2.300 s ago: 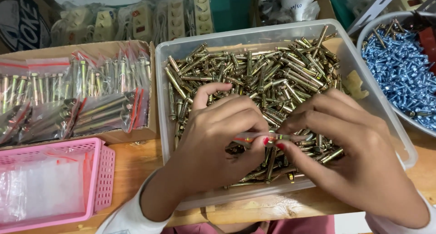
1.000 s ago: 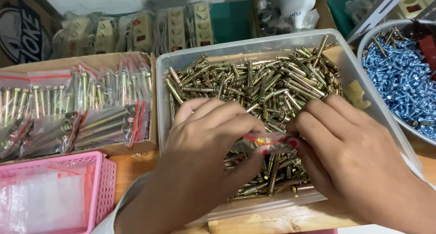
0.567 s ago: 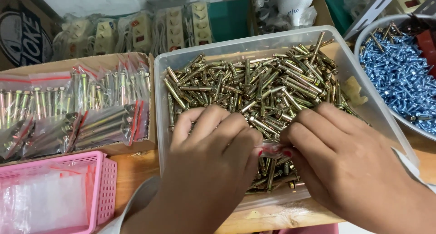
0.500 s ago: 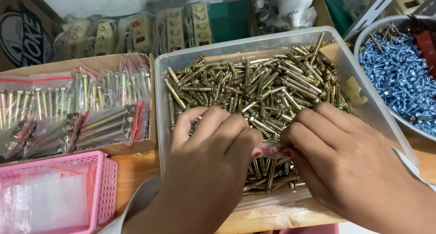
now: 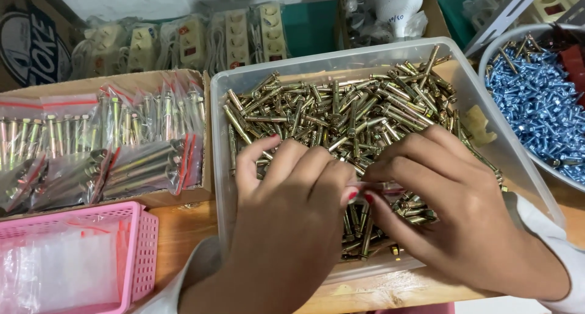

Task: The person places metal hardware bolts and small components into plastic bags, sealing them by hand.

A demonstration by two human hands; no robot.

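Note:
My left hand (image 5: 289, 219) and my right hand (image 5: 448, 207) meet over a clear plastic tub (image 5: 487, 98) heaped with brass-coloured anchor bolts (image 5: 347, 110). Between their thumbs and forefingers they pinch a small clear zip bag with a red strip (image 5: 378, 186). The bag is mostly hidden by my fingers, and its contents do not show. Both hands hover just above the front part of the bolt heap.
A cardboard box (image 5: 122, 82) at the left holds several bagged bolts (image 5: 140, 162). A pink basket (image 5: 137, 241) with empty clear bags sits front left. A bowl of blue screws (image 5: 539, 104) stands at the right. Packed socket strips (image 5: 183, 40) lie behind on the wooden table (image 5: 183, 219).
Both hands have shifted slightly within the tub while keeping hold of the small bag. My right hand's fingers now curl closer over the bag's top edge.

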